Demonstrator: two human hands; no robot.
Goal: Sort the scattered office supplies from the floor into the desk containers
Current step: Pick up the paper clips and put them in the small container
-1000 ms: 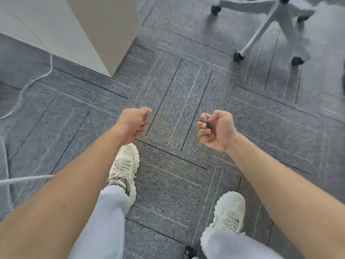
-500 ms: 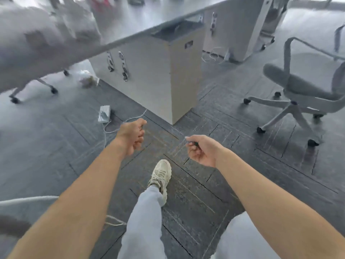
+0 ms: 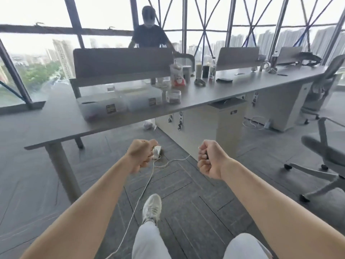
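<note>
My right hand (image 3: 210, 158) is curled into a fist and pinches a small dark item (image 3: 205, 156), of which only a sliver shows between the fingers. My left hand (image 3: 141, 155) is also a fist; nothing shows inside it. Both hang at waist height above the carpet, short of the grey desk (image 3: 233, 90). On the desk stand two clear labelled bins (image 3: 100, 109) (image 3: 143, 99) and a round clear jar (image 3: 174, 97), blurred by motion.
A white power strip (image 3: 157, 152) and its cable (image 3: 143, 191) lie on the carpet just beyond my left hand. A desk leg (image 3: 61, 165) stands left, a beige cabinet (image 3: 224, 126) under the desk, an office chair (image 3: 324, 157) right. A person (image 3: 149, 34) stands behind the desk.
The view has swung up from the floor to the desk and its containers. Both hands stay fisted, the right still pinching the dark item, and I have stepped closer to the desk.
</note>
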